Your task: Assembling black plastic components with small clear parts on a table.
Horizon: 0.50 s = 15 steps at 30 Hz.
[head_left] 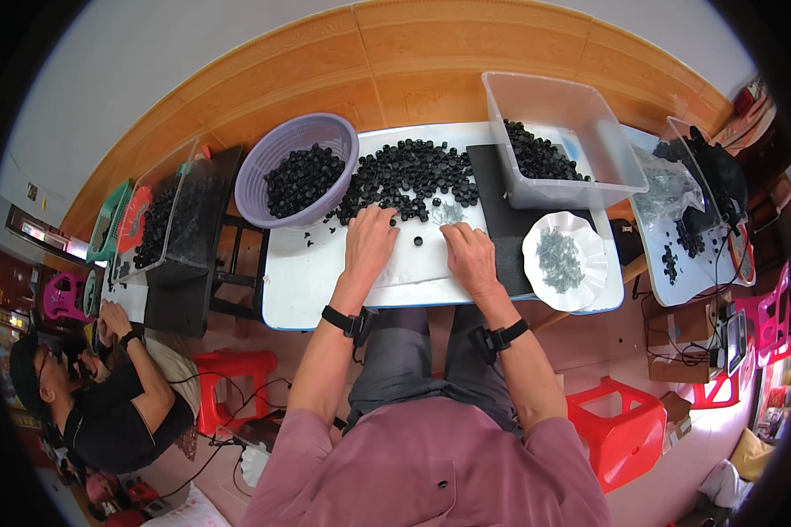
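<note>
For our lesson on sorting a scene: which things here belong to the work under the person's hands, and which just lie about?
In the work:
left hand
right hand
heap of small black round caps
white table top
single black cap

Lying about:
red plastic stool
pink plastic chair

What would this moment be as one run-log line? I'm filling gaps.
left hand: flat on white table | right hand: flat beside it | black caps: heaped ahead | lavender basket: left | clear bin: right
</note>
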Tool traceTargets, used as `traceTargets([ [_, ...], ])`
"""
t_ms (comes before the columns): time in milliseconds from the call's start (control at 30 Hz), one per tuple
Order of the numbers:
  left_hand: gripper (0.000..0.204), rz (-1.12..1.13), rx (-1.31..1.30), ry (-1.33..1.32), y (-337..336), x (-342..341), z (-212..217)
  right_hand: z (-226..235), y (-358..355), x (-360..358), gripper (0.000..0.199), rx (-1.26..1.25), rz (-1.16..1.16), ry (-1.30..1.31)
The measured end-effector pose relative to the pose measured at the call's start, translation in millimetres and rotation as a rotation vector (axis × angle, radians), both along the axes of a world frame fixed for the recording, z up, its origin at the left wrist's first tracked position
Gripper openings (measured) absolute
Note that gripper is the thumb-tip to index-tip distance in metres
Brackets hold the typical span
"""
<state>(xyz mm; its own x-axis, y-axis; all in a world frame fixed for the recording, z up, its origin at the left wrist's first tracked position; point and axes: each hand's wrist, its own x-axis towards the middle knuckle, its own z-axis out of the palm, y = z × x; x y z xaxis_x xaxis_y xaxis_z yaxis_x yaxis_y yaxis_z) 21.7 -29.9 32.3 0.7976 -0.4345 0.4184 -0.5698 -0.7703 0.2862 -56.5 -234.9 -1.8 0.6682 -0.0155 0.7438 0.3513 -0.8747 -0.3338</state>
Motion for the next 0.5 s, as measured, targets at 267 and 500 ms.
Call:
traceTargets([
  [267, 0.029, 0.042, 0.021, 0.033, 11, 0, 4, 2, 1, 1, 0.019, 0.006, 0.011, 0.022],
  [500, 0.027, 0.051, 0.090, 0.016, 3, 5, 8, 0, 1, -1, 0.018, 0.023, 0.007, 0.024],
])
